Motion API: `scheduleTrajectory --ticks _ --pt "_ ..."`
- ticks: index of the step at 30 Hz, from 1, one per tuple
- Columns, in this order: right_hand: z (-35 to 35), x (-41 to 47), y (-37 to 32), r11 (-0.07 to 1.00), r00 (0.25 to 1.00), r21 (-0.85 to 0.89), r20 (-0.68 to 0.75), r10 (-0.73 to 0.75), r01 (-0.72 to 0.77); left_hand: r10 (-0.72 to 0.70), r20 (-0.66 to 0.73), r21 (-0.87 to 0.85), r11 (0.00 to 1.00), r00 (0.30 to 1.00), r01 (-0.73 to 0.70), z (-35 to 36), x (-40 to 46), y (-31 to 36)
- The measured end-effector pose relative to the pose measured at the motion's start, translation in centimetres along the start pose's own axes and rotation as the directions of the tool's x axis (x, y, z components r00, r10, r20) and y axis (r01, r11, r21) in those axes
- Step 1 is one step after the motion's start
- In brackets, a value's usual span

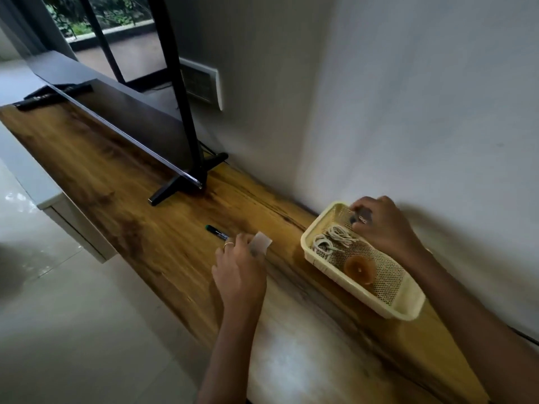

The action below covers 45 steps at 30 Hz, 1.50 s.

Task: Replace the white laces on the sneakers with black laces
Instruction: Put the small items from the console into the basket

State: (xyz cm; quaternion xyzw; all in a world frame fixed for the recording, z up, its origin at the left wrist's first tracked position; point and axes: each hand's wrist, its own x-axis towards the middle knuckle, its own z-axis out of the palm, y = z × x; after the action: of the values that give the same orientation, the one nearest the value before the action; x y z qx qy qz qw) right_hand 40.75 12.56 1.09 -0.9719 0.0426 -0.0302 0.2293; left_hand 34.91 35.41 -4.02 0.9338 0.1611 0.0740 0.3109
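A cream plastic mesh basket point(311, 232) stands on the wooden shelf against the wall. White laces point(332, 241) lie coiled in its far end. My right hand point(382, 225) reaches into the basket's far corner and grips a small dark object point(361, 217), blurred and partly hidden by my fingers. My left hand point(239, 269) hovers over the shelf left of the basket and pinches a small white translucent piece point(260, 242). No sneakers show in this view.
A brown round object point(359, 268) sits in the basket's middle. A green-capped marker point(217, 231) lies on the wooden shelf point(122, 182) beyond my left hand. A television on black feet point(175, 188) stands farther left, remote controls point(55, 97) at the far end.
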Motion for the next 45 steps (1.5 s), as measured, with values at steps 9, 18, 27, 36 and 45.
scheduleTrajectory --ticks 9,18,27,36,45 --pt "0.8 -2.3 4.4 0.973 0.946 0.129 0.288 0.150 -0.193 0.336 -0.114 -0.087 0.934 0.935 -0.346 2.9 -1.8 5.4" --pt "-2.1 -3.2 3.1 0.885 0.986 0.444 0.141 0.083 -0.138 0.466 -0.051 -0.069 0.880 0.883 -0.469 5.5 -3.7 8.4" --pt "-3.5 -3.9 4.8 0.864 0.980 0.463 0.084 0.178 -0.197 0.498 0.036 -0.136 0.861 0.866 -0.489 6.5 -5.1 10.3" --pt "-1.4 -4.2 6.2 0.971 0.833 0.015 0.518 0.195 -0.237 0.315 0.136 -0.074 0.949 0.939 -0.308 5.5 -4.0 9.0" --pt "-1.5 -3.3 3.9 0.963 0.973 -0.178 0.081 0.217 -0.200 0.291 0.142 -0.143 0.952 0.946 -0.271 4.7 -3.5 8.7"
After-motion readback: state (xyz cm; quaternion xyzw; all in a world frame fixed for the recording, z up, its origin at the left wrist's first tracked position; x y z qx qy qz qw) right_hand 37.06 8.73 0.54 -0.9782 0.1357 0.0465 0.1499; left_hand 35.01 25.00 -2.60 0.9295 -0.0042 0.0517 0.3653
